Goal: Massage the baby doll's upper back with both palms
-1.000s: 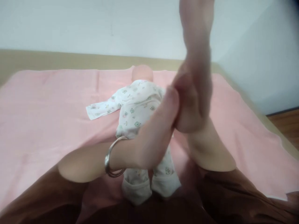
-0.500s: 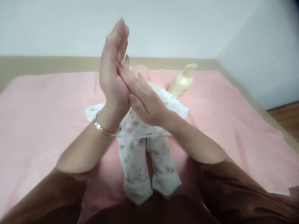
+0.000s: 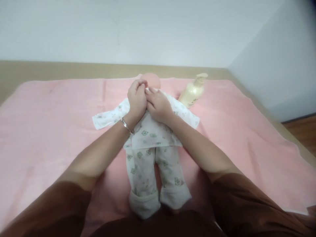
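A baby doll lies on its back, its round pink head at the far end. It wears a white printed baby shirt, sleeves spread to both sides, and matching trousers with turned-up cuffs. At the shirt's neckline my left hand, a silver bracelet on its wrist, has its fingers curled in on the cloth. My right hand rests against it from the other side, its fingers bent and gathered at the same spot. The fingertips partly hide the collar and the doll's neck.
A pale yellow pump bottle lies tilted beside the doll's right-hand sleeve in view. Under everything spreads a pink sheet on a tan table. A white wall stands behind.
My palms were pressed together, raised above the doll. They have parted and come down to the shirt's neckline, fingers now curled there. The doll and bottle stay put.
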A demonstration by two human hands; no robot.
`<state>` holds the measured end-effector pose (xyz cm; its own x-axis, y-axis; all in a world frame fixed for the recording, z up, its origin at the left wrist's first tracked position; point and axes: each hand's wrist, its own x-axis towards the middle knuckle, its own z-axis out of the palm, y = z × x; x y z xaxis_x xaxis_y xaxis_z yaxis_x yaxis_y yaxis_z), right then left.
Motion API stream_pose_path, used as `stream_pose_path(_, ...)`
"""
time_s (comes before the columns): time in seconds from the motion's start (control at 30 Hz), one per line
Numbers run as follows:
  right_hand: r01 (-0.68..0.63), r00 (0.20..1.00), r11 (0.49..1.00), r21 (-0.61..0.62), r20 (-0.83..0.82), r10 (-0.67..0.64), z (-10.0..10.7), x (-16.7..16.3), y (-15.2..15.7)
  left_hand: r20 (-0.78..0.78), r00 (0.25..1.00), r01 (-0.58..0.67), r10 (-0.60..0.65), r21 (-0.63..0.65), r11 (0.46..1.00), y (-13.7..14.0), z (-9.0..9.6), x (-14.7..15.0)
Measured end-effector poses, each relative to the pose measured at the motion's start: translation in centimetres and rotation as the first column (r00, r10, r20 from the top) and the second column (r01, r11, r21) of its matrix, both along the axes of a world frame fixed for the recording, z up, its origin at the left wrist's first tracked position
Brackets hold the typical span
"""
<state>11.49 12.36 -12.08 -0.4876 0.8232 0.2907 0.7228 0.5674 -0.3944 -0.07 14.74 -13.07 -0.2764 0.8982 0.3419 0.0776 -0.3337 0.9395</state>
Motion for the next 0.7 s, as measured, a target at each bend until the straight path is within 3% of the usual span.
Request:
stream_pose_path(0.17, 0.133, 0.99, 0.989, -0.061, 0.062, -0.129, 0.2, 1.4, 0.9, -0.356, 0.933, 0.07, -0.045, 0.059, 0.996, -1.7, -0.3, -0.2)
stream_pose_path(0.27, 0.241, 0.963, 0.967, -0.077, 0.14, -0.229, 0.6, 1.0, -0.2, -0.458, 0.888, 0.06, -0.045, 0.018, 0.998, -2.3, -0.7, -0.6)
stream_pose_path(0.37, 0.294, 0.937, 0.955, -0.019, 0.201, -0.285, 0.7, -0.1, -2.5, -0.512, 0.859, -0.003, 0.0, -0.004, 1.0, -2.5, -1.6, -1.4)
stream_pose_path(0.53, 0.152, 0.96, 0.986, 0.072, 0.225, -0.165, 0.6, -1.7, -5.7, -0.571, 0.821, -0.014, -0.011, -0.039, 0.999, -2.3, -3.0, -3.0)
stream_pose_path(0.7, 0.041, 0.992, 0.998, -0.044, 0.125, -0.035, 0.6, -0.5, -3.5, -0.55, 0.835, 0.005, -0.02, -0.028, 1.0, -2.5, -2.8, -3.2)
